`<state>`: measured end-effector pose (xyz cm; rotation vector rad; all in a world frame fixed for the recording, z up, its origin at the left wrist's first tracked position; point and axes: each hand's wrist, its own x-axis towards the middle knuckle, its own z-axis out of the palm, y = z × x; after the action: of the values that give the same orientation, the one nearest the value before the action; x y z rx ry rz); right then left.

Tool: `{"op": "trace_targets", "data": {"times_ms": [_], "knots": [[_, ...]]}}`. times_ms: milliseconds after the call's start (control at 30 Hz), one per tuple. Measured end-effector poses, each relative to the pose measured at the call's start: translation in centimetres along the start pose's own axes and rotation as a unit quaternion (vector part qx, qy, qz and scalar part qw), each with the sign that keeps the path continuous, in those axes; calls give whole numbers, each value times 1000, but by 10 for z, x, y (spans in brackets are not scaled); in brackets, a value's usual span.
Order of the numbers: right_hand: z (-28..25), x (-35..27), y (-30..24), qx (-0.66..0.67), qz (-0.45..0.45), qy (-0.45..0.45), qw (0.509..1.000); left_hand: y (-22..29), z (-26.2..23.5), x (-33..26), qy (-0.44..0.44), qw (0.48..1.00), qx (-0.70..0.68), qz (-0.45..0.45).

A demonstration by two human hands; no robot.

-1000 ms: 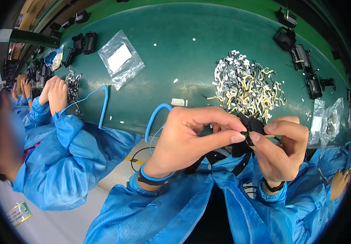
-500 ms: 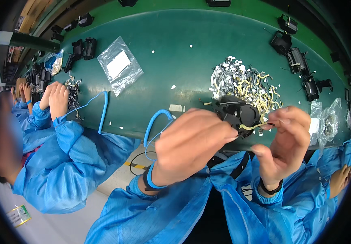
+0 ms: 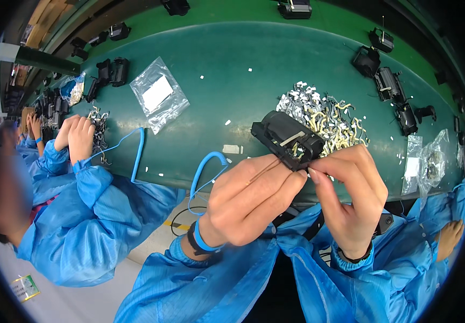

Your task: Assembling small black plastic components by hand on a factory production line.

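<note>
Noted on green bench (image 3: 232, 70): heap of small bent metal clips (image 3: 324, 116), silver and brass-coloured, directly behind the work; clear plastic bag (image 3: 158, 96) to the left; row of black housings (image 3: 388, 86) at far right. Co-worker's hands (image 3: 76, 137) busy at left edge. Held above bench edge: black plastic housing (image 3: 286, 139), boxy, matte. Left hand (image 3: 248, 207) curled, fingers closed on housing's lower corner. Right hand (image 3: 351, 196) raised, thumb and forefinger pinched at same corner. Coiled blue wrist cord (image 3: 211, 167) trailing from left wrist.
</note>
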<state>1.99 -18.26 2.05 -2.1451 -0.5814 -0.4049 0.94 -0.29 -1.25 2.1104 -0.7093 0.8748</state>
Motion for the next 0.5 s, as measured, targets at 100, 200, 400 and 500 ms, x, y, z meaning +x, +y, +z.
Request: {"op": "trace_targets", "data": {"times_ms": [100, 200, 400, 500], "knots": [[-4, 3, 2, -19, -31, -24, 999, -2, -6, 1, -45, 999, -12, 7], [-3, 6, 7, -13, -47, -44, 998, -6, -8, 3, -48, 999, -12, 12], [5, -3, 18, 39, -103, 21, 994, -2, -4, -3, 13, 992, -100, -80], [10, -8, 24, 46, -120, 48, 990, 0, 0, -5, 43, 987, -119, -97]]}}
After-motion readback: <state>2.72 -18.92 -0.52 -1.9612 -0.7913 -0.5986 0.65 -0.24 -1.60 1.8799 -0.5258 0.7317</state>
